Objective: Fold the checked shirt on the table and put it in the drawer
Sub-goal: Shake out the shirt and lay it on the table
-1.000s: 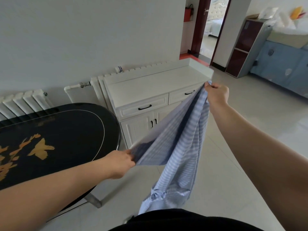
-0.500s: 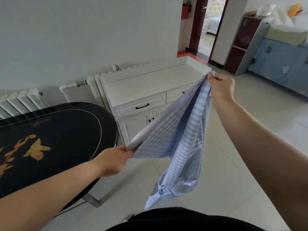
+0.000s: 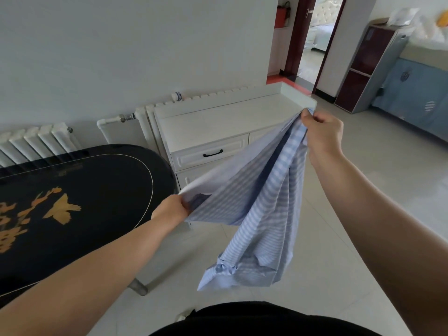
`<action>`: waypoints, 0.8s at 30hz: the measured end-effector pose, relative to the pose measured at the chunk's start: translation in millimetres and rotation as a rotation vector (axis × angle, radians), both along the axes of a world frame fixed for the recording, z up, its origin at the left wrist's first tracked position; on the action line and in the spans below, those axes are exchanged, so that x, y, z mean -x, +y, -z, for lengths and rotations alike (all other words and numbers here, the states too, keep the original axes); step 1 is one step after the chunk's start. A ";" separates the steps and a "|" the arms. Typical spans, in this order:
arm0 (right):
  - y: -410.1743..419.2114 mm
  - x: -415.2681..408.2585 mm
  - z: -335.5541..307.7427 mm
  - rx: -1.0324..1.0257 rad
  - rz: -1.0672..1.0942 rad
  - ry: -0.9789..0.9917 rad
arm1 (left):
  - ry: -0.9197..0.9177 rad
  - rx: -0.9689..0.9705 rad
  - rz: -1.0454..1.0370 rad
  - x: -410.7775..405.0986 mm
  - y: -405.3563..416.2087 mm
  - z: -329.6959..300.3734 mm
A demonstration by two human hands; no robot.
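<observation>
Blue-white checked shirt (image 3: 261, 214) hangs in mid-air btwn both hands, off the black table (image 3: 72, 202), in front of white cabinet (image 3: 218, 124) w/ its drawer (image 3: 211, 154) closed. Left hand (image 3: 169, 212) pinches low corner of fabric; right hand (image 3: 322, 132) grips upper end, higher & well apart. Loose end droops toward floor.

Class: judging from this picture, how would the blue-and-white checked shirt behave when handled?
Probably floppy: the blue-and-white checked cotton shirt sags between the left hand and right hand. Likely light: pinches hold it.
</observation>
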State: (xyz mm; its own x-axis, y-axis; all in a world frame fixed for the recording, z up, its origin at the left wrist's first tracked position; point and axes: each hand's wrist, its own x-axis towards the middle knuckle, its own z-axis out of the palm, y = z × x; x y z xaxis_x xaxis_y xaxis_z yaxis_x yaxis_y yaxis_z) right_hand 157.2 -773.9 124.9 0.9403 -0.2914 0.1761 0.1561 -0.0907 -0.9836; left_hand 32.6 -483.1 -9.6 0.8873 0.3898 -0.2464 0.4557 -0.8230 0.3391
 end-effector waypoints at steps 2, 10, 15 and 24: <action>1.5 3.2 2.3 0.016 -0.003 -0.009 | -0.040 0.006 -0.061 -4.2 5.4 -1.0; -7.9 7.6 18.6 0.009 0.027 0.032 | 0.041 -0.050 0.003 -20.4 31.8 -11.7; -6.5 11.1 34.3 -0.040 0.016 0.089 | 0.115 -0.066 -0.105 -15.1 28.9 1.0; -25.6 18.4 45.8 0.220 0.032 -0.085 | -0.176 -0.407 0.023 -25.2 46.6 -22.2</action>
State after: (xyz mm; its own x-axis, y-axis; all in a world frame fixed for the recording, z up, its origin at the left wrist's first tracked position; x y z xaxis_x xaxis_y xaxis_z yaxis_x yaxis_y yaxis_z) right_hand 138.8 -799.5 79.1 0.9103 -0.2669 0.3164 0.2307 -0.3075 -0.9232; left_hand 57.8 -436.5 12.6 0.9116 0.4034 0.0788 0.4000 -0.9148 0.0556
